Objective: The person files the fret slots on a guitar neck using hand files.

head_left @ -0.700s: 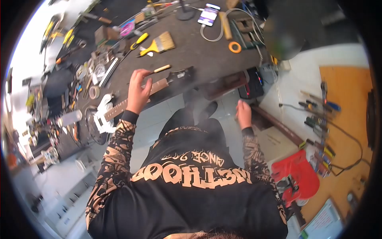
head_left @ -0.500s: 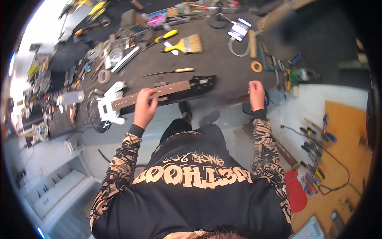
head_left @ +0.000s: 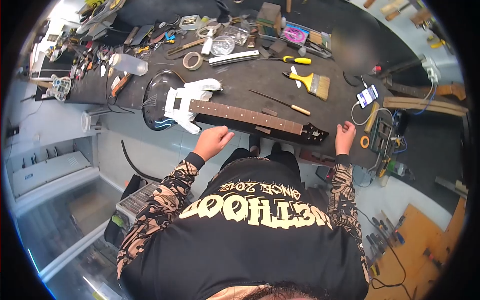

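Observation:
An electric guitar lies on the workbench, its glossy black body point(head_left: 154, 95) at the left and its dark fretboard point(head_left: 245, 116) running right to the black headstock point(head_left: 316, 134). White wrapping point(head_left: 181, 105) covers part of the body and the neck end. My left hand point(head_left: 214, 141) is closed just in front of the fretboard's body end. Anything within its curled fingers is hidden. My right hand point(head_left: 345, 138) is beside the headstock, apart from it, with fingers drawn together; what they may hold is too small to make out. A thin tool with a wooden handle point(head_left: 300, 109) lies behind the neck.
Behind the guitar are a wide paintbrush point(head_left: 317, 86), a yellow-handled screwdriver point(head_left: 297, 60), a metal bar point(head_left: 234, 58) and a tape roll point(head_left: 193, 60). At the right lie a phone point(head_left: 367, 95) on a cable and an orange ring point(head_left: 365, 142). Clutter fills the bench's left end.
The view has turned left, so the bench appears shifted and rotated. My left hand has left the fretboard for the bench's front side, its fingers now curled. My right hand is now nearer the headstock.

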A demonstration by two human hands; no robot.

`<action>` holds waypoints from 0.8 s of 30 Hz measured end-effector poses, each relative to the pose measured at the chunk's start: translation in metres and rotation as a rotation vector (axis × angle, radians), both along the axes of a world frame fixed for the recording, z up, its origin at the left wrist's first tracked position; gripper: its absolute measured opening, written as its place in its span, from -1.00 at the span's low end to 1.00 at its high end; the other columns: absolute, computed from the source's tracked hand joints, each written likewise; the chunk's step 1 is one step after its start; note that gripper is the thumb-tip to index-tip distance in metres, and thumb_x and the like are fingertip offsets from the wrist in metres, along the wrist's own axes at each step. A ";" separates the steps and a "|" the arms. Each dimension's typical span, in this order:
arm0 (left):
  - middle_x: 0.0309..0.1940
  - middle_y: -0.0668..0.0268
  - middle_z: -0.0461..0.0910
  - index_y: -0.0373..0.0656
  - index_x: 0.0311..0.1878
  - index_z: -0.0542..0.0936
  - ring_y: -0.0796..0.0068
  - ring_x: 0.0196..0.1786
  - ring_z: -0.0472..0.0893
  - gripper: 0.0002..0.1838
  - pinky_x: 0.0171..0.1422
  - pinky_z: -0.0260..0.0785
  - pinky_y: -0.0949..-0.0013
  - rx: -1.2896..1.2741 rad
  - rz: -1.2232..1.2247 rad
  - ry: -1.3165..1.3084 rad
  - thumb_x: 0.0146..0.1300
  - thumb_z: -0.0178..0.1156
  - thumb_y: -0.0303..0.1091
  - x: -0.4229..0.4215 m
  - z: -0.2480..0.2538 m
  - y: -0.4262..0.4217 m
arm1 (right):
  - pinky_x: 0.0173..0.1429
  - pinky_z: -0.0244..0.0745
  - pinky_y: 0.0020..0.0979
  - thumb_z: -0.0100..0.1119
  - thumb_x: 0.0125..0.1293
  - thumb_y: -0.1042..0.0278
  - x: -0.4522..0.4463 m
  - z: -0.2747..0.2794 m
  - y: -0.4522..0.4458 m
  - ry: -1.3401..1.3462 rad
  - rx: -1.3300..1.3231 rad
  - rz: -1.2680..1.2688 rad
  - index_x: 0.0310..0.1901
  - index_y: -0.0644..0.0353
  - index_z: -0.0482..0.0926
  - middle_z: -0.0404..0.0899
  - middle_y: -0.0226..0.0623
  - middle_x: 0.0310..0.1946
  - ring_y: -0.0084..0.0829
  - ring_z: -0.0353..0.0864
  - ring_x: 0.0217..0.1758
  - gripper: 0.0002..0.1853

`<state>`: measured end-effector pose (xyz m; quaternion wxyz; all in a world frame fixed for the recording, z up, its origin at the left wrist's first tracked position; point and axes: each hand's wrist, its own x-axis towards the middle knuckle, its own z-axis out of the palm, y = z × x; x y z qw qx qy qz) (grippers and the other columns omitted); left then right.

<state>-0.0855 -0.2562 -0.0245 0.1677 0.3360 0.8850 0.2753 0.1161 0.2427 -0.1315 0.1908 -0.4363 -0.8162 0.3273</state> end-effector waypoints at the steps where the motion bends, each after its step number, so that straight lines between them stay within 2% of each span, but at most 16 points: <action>1: -0.49 0.09 0.55 -0.22 -0.39 0.49 -0.04 -0.38 0.60 -0.61 -0.29 0.39 0.01 -0.003 0.030 0.015 0.48 0.34 -0.18 -0.003 0.001 -0.005 | 0.22 0.61 -0.16 0.40 0.39 0.41 -0.007 0.003 -0.003 -0.008 0.038 0.025 0.17 0.32 0.57 0.55 -0.04 0.08 -0.17 0.65 0.08 -0.62; 4: -0.52 0.07 0.50 -0.25 -0.43 0.43 -0.07 -0.40 0.56 -0.57 -0.29 0.36 -0.03 -0.020 0.141 0.021 0.48 0.31 -0.17 -0.001 -0.008 -0.016 | 0.23 0.60 -0.12 0.38 0.37 0.44 -0.027 0.017 -0.007 -0.057 0.151 0.171 0.14 0.29 0.57 0.56 -0.06 0.05 -0.13 0.65 0.07 -0.65; 5: -0.51 0.07 0.50 -0.25 -0.44 0.43 -0.07 -0.40 0.56 -0.56 -0.28 0.37 -0.03 -0.031 0.184 0.007 0.48 0.31 -0.16 0.003 -0.009 -0.020 | 0.24 0.57 -0.08 0.35 0.35 0.47 -0.037 0.022 -0.013 -0.031 0.151 0.212 0.10 0.26 0.58 0.58 -0.07 0.01 -0.05 0.63 0.09 -0.69; 7: -0.47 0.02 0.54 -0.26 -0.43 0.46 -0.13 -0.35 0.57 -0.56 -0.23 0.37 -0.08 -0.059 0.281 -0.059 0.48 0.30 -0.14 0.019 -0.012 -0.025 | 0.24 0.55 -0.06 0.33 0.34 0.48 -0.058 0.044 -0.034 -0.011 0.204 0.402 0.08 0.25 0.59 0.58 -0.06 0.01 -0.03 0.62 0.11 -0.70; 9: -0.41 -0.03 0.59 -0.27 -0.37 0.51 -0.15 -0.29 0.60 -0.59 -0.18 0.40 -0.08 -0.105 0.324 -0.144 0.49 0.28 -0.14 0.038 -0.021 -0.032 | 0.24 0.51 -0.04 0.32 0.33 0.49 -0.079 0.063 -0.059 0.014 0.195 0.607 0.06 0.21 0.60 0.58 -0.08 0.01 0.02 0.59 0.15 -0.72; 14: -0.26 -0.04 0.70 -0.26 -0.14 0.63 -0.13 -0.16 0.67 -0.69 -0.04 0.50 -0.03 -0.175 0.334 -0.292 0.51 0.25 -0.14 0.096 -0.039 -0.036 | 0.22 0.48 -0.07 0.39 0.32 0.38 -0.109 0.079 -0.132 0.055 0.188 1.010 0.03 0.12 0.62 0.59 -0.21 0.02 -0.06 0.58 0.20 -0.73; 18: -0.24 0.03 0.72 -0.24 -0.05 0.66 -0.04 -0.12 0.72 -0.74 0.02 0.55 0.01 -0.152 0.404 -0.369 0.50 0.26 -0.20 0.139 -0.028 -0.039 | 0.22 0.51 -0.03 0.41 0.33 0.32 -0.165 0.048 -0.157 0.057 0.217 0.968 0.04 0.11 0.64 0.61 -0.20 0.05 -0.07 0.59 0.21 -0.72; 21: -0.22 0.06 0.73 -0.23 -0.04 0.67 0.01 -0.12 0.73 -0.77 0.04 0.55 0.03 -0.183 0.443 -0.368 0.48 0.27 -0.23 0.166 -0.030 -0.058 | 0.17 0.59 0.00 0.43 0.30 0.30 -0.211 0.025 -0.163 -0.160 0.407 0.972 0.05 0.11 0.67 0.64 -0.21 0.07 -0.10 0.64 0.22 -0.69; 24: -0.21 0.07 0.73 -0.22 -0.04 0.67 0.03 -0.11 0.72 -0.77 0.05 0.56 0.06 -0.206 0.479 -0.338 0.48 0.27 -0.24 0.178 -0.021 -0.069 | 0.11 0.65 0.00 0.34 0.36 0.31 -0.235 0.006 -0.167 -0.398 0.501 1.098 0.03 0.10 0.69 0.68 -0.22 0.06 -0.13 0.71 0.19 -0.76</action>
